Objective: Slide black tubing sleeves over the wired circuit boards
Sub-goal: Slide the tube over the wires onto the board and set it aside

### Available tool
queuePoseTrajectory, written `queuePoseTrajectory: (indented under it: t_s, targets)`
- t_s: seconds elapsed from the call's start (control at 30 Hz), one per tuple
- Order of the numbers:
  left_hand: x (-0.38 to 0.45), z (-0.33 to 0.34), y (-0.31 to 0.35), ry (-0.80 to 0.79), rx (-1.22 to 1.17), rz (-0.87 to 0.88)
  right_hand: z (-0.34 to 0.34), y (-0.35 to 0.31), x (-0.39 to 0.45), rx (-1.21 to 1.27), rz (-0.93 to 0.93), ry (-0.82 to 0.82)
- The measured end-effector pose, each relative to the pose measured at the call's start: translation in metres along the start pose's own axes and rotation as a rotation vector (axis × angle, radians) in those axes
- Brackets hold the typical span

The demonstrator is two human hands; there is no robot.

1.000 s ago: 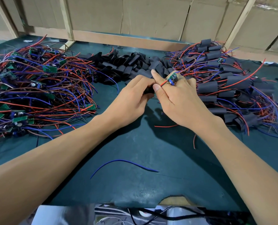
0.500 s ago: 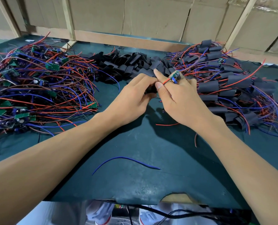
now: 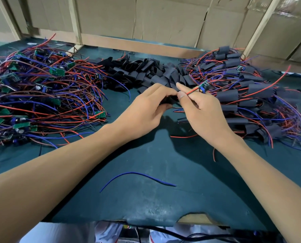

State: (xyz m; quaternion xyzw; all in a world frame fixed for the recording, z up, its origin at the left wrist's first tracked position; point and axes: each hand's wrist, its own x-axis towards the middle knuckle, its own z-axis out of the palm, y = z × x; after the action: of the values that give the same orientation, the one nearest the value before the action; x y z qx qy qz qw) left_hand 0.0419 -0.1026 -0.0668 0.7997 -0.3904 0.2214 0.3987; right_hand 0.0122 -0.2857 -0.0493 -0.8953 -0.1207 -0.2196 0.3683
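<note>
Nearest to us, 1 loose blue wire (image 3: 137,178) lies alone on the dark green table (image 3: 163,204), well apart from the work. Above it our 2 hands meet at the middle of the table. Our left hand (image 3: 146,111) curls round a black tubing sleeve (image 3: 169,100), of which only a dark edge shows between the fingers. Our right hand (image 3: 204,109) pinches the red lead between thumb and forefinger, with the small circuit board (image 3: 203,86) riding above the knuckles, its green face tilted up.

We judge the step to be threading the leads into the sleeve mouth. To do it well, we keep the sleeve pressed open into a round with the left fingers, hold the wires together near their tips so they enter as 1 bundle, and draw the sleeve along the wires toward the board without bending the solder joints. Whether the wire ends are inside the sleeve yet, we cannot tell.

The board is small, green, with a blue part and a yellowish part at its near end.

Farther out, bare wired boards (image 3: 41,95) lie heaped at the left, empty sleeves (image 3: 142,71) are piled in the middle, and sleeved boards (image 3: 242,95) are stacked at the right, in front of a cardboard wall (image 3: 163,20).
</note>
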Motion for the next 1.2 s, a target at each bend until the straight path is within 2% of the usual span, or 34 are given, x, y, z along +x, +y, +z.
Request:
queuePoseTrajectory:
  t_s: [0.23,0.3,0.43,0.57,0.7,0.87,1.0,1.2]
  targets:
    - [-0.002,-0.001,-0.005,0.107,0.01,-0.07,0.005,-0.007,0.002,0.352,0.208,0.065]
    - [-0.002,-0.002,-0.005,0.125,0.012,-0.082,0.004,-0.009,0.004,0.495,0.304,0.038]
    - [-0.002,-0.001,-0.004,0.19,0.018,-0.078,0.001,-0.017,0.006,0.942,0.579,-0.023]
    - [-0.002,-0.002,-0.004,0.265,0.033,-0.087,-0.011,-0.02,0.008,1.035,0.758,-0.098]
    - [-0.002,-0.003,-0.004,0.295,0.057,-0.077,-0.019,-0.019,0.01,1.131,0.753,-0.015]
    - [-0.001,-0.003,-0.005,0.233,0.114,-0.005,-0.025,-0.017,0.011,1.231,0.669,0.016]
    - [0.0,-0.003,-0.008,0.223,0.117,0.037,-0.02,-0.017,0.012,1.139,0.573,-0.024]
    - [-0.001,-0.002,-0.012,0.241,0.109,0.03,-0.011,-0.019,0.01,1.07,0.473,0.032]
